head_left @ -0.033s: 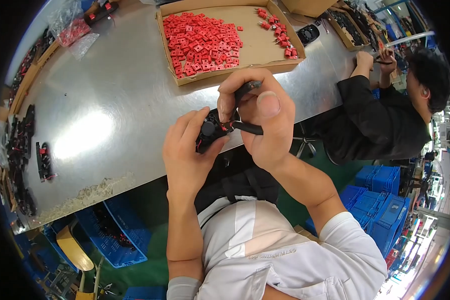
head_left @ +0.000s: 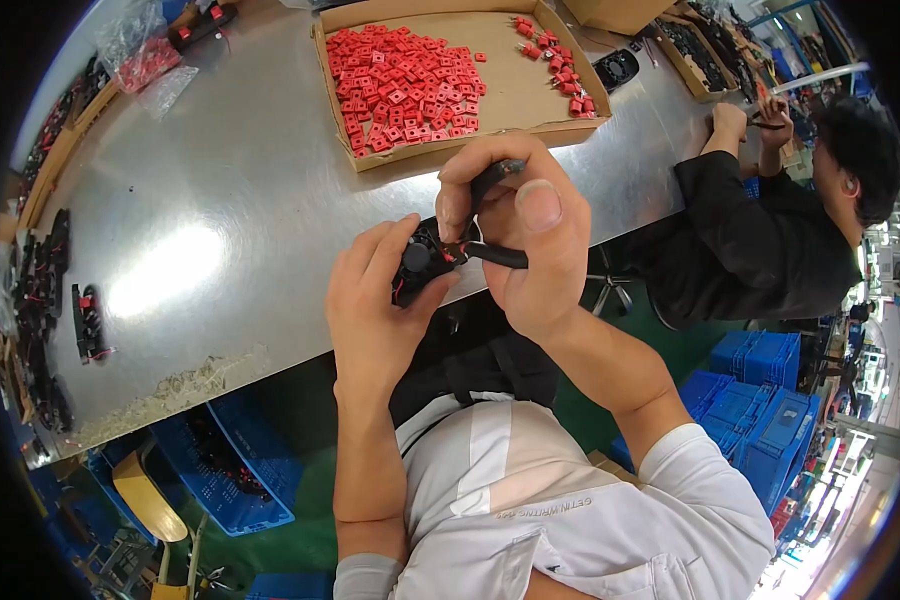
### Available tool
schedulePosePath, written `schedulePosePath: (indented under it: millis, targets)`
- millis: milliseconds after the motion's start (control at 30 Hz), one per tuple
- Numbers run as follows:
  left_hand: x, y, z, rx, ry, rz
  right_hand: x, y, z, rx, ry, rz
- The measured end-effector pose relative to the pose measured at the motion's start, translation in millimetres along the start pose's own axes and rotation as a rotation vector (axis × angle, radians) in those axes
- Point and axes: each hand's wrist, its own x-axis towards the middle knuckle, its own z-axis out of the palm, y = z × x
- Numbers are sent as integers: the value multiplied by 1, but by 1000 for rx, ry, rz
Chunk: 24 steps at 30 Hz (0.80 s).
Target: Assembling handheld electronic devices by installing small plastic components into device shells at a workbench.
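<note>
In my left hand is a small black plastic part with a round raised piece and bits of red, gripped between thumb and fingers just past the table's near edge. My right hand is curled around pliers with two black handles. One handle rises past the forefinger, the other runs under the palm. Their working end meets the right side of the black part; the fingers and the part partly hide it, so the jaws cannot be made out.
A shallow cardboard tray holds many red square pieces and several red plug-like pieces. Black assemblies lie at left on the metal table. A co-worker sits at right. Blue crates stand below.
</note>
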Motion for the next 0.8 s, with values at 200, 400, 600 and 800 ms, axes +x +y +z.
schedulePosePath:
  millis: [200, 400, 600, 800]
  targets:
    - [-1, 0, -2, 21, -2, -26, 2, -1, 11, -78, 59, 3]
    - [-4, -4, 3, 37, -19, -30, 0, 6, 20, -184, 101, -39]
    - [-4, -10, 5, -11, -24, -34, 7, 5, 18, -81, 143, 38]
    - [30, -33, -20, 108, -283, 238, 27, 3, -19, 268, -540, 115]
